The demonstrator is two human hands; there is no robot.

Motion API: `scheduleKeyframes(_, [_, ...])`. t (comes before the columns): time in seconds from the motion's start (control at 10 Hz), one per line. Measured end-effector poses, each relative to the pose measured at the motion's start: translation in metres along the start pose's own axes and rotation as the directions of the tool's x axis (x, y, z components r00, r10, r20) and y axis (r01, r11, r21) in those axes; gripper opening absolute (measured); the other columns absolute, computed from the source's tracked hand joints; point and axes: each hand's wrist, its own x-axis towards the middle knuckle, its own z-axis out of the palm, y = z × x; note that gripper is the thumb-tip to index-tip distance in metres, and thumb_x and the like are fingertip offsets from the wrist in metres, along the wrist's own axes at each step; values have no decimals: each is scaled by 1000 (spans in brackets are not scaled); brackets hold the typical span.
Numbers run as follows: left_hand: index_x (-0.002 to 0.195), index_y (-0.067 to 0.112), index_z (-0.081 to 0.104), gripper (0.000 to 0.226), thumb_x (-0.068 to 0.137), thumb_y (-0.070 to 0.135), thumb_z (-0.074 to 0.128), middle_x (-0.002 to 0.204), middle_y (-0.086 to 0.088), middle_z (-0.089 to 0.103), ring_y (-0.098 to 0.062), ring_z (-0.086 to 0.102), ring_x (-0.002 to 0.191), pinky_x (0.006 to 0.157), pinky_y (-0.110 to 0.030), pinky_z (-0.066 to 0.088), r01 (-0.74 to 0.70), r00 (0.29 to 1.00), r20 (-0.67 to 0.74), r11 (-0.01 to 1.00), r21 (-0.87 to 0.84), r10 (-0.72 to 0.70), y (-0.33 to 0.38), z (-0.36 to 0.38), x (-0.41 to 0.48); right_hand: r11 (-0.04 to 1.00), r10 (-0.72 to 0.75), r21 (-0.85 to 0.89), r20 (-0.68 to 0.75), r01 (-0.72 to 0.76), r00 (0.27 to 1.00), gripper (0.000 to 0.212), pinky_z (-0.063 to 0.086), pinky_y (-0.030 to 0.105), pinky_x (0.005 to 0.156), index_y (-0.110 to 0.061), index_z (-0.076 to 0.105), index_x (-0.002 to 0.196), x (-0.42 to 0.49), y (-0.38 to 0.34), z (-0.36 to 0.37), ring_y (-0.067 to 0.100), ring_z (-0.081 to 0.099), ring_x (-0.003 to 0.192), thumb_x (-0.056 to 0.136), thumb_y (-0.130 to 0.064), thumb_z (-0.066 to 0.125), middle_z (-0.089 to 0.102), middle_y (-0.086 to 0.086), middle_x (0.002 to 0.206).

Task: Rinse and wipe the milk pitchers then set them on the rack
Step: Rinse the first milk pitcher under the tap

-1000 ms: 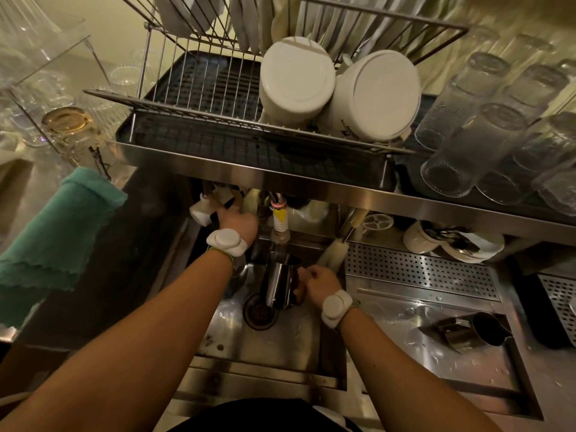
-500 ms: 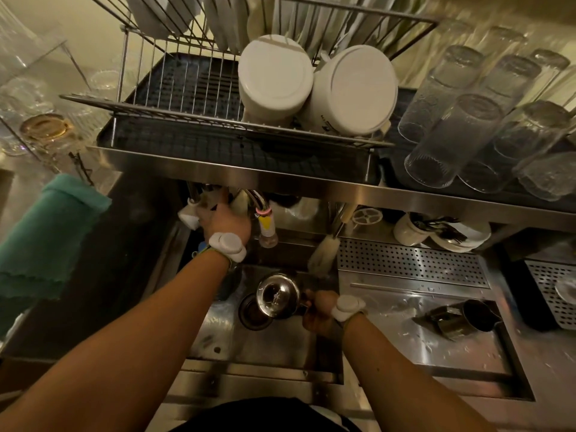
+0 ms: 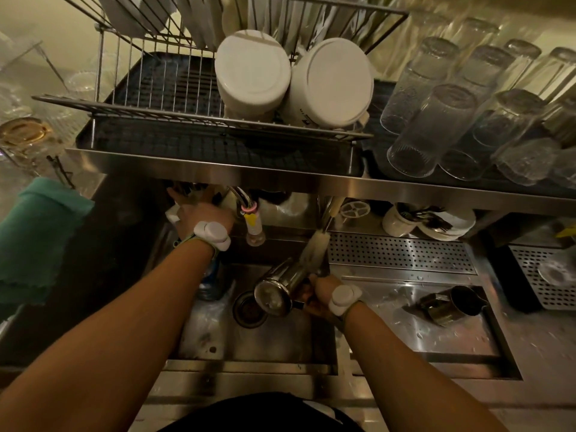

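Note:
My right hand [image 3: 316, 293] grips the handle of a steel milk pitcher [image 3: 279, 288] over the sink [image 3: 258, 344]. The pitcher is tipped on its side above the drain [image 3: 247, 311], one round end toward me. My left hand [image 3: 199, 212] reaches under the steel shelf beside the tap spout [image 3: 251, 213], fingers stretched out and partly hidden by the shelf edge. No water stream shows. A second steel pitcher [image 3: 448, 304] lies on its side on the wet draining board at the right. The wire dish rack [image 3: 149, 110] stands on the shelf above the sink.
Two white bowls [image 3: 293, 79] and plates fill the rack's right and back. Several upturned glasses [image 3: 461, 120] stand on the shelf at the right. A bottle brush [image 3: 314, 246] leans by the sink. A green cloth [image 3: 34, 241] hangs at the left. A perforated tray [image 3: 402, 254] lies behind the board.
The right hand drew the pitcher from under the tap and tipped it onto its side over the drain. The left hand shifted left and up beside the tap.

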Motion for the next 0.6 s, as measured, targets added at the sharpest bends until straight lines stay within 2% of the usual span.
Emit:
scheduleKeyframes(0.1, [116,15,61,41,92,39,38,133,-22,55,-41,51,119,98,-48,43,15,999,-29,992,-123,-19,-8,-7,-8,993,-78,-95,-25,75,997,45,51,56,102,9,61,119,-3,-3,-6,39,66,101,104,-30,45,67,28,115])
scheduleKeyframes(0.2, [139,29,44,59,86,56,41,156,-16,30,-39,38,136,105,-52,38,32,997,-64,971,-238,-48,-18,-10,-13,988,-125,-94,-34,122,992,43,51,56,100,9,60,122,-15,-3,-16,47,64,114,104,-28,47,64,32,124])
scheduleKeyframes(0.3, [140,28,44,60,87,57,43,157,-10,29,-35,35,138,105,-54,35,42,998,-38,979,-199,-51,-24,-10,-8,985,-142,93,-23,144,990,29,59,56,81,6,61,118,-28,1,-31,42,69,90,104,-16,48,67,32,109])
scheduleKeyframes(0.4, [143,16,43,57,93,42,48,151,-17,39,-38,39,135,106,-55,37,70,996,-38,976,-204,-80,-26,-7,-8,966,-188,167,-59,196,980,22,59,54,80,3,64,115,-38,6,-53,42,69,91,100,-8,51,66,29,106])
scheduleKeyframes(0.5, [142,5,44,57,91,26,59,145,-25,43,-44,43,132,107,-54,36,82,993,-59,945,-318,-106,-19,-11,-14,947,-208,223,-120,230,971,16,61,39,64,-4,69,101,-42,12,-78,28,71,76,99,-14,57,72,19,92])
scheduleKeyframes(0.6, [130,1,54,42,93,20,55,132,-26,54,-43,52,121,106,-53,40,-61,997,-45,998,-26,60,-16,-23,-19,935,-212,241,-208,260,955,14,59,33,60,-10,71,88,-43,18,-103,24,71,73,95,-19,63,74,11,84])
